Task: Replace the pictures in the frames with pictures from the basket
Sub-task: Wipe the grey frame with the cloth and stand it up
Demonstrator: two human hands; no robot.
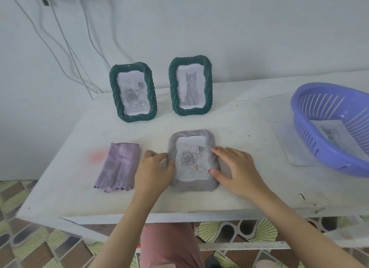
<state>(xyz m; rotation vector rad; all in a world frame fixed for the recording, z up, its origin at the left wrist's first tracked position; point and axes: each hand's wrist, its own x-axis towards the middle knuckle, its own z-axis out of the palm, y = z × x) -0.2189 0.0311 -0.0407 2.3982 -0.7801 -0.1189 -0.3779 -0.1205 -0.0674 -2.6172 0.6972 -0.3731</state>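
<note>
A grey woven frame with a rose picture lies flat on the white table, face up, near the front edge. My left hand grips its left side, fingers curled at the rim. My right hand lies over its right side, fingers straight, thumb on the picture. Two dark green frames stand at the back against the wall: the left frame shows a rose, the right frame shows a cat. A purple plastic basket at the right holds a printed picture.
A folded lilac cloth lies left of the grey frame. A sheet of paper sticks out from under the basket. White cables hang down the wall at the back left. The table's front edge runs just below my wrists.
</note>
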